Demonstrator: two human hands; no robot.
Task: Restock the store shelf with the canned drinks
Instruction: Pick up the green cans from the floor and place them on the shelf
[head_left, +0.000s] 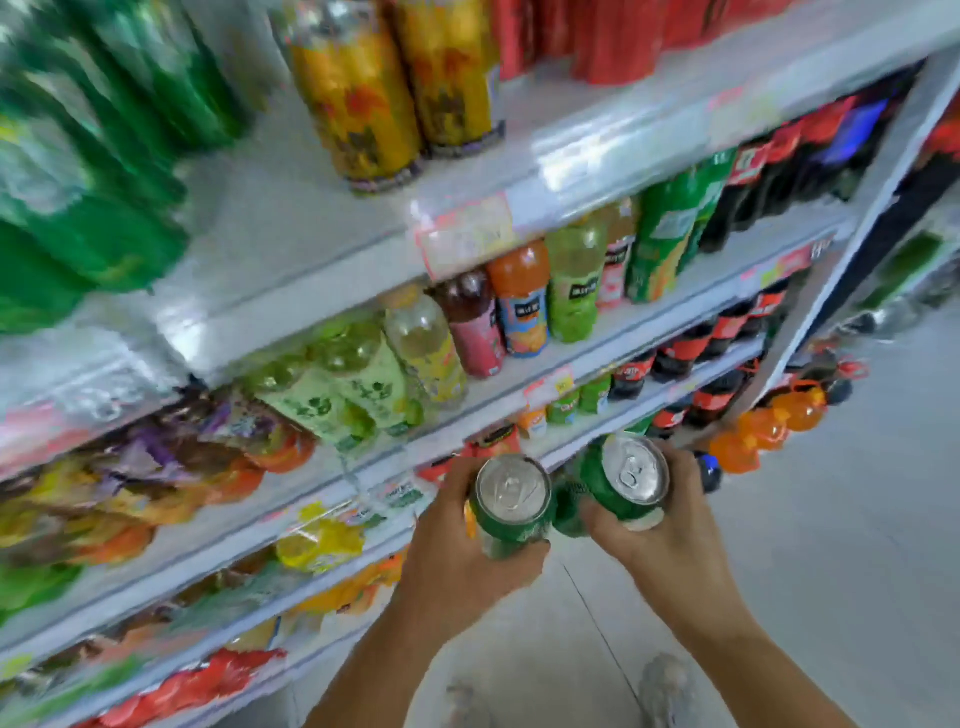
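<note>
Gap: shelf (270, 223) bare at 11 o'clock, between green bottles (78, 197) and yellow bottles (358, 98).
Blocked: juice bottles (519, 306), 12 o'clock.
Open: floor (857, 519), 4 o'clock.

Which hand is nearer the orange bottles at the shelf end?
Right. The right hand, holding a green can, is just below and left of the orange bottles; the left hand, holding a second green can, is farther left, past the right one.

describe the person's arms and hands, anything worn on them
The left forearm and right forearm are bare, with no sleeves in view. The left hand and right hand have no gloves. No watch, bracelet or ring shows, though blur could hide a thin one.
</note>
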